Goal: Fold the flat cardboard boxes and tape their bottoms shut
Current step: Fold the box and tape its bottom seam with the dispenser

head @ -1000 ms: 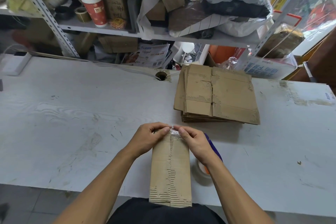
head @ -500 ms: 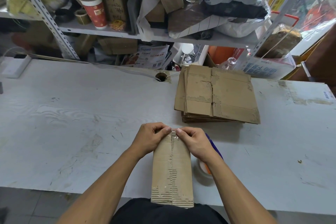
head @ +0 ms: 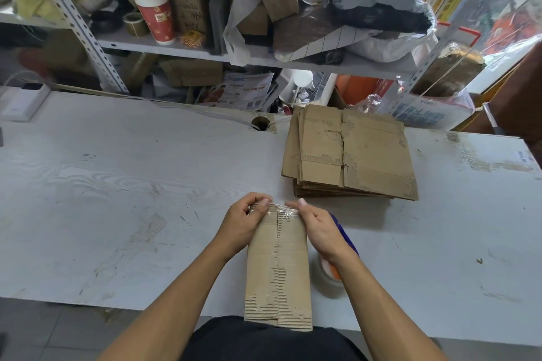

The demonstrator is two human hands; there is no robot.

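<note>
At lower centre, my left hand (head: 239,226) and right hand (head: 321,233) gripped one narrow brown cardboard box (head: 278,267), pressing clear tape (head: 286,212) over its far end; a stack of flat brown cardboard boxes (head: 350,152) waited unfolded at centre right.

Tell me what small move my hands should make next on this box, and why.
Probably press the tape flat over the far edge: both the left hand and right hand hold the box there, and the tape looks wrinkled.

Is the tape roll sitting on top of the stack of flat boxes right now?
No, the tape roll sits on the table beside the right hand, apart from the stack of flat boxes.
</note>
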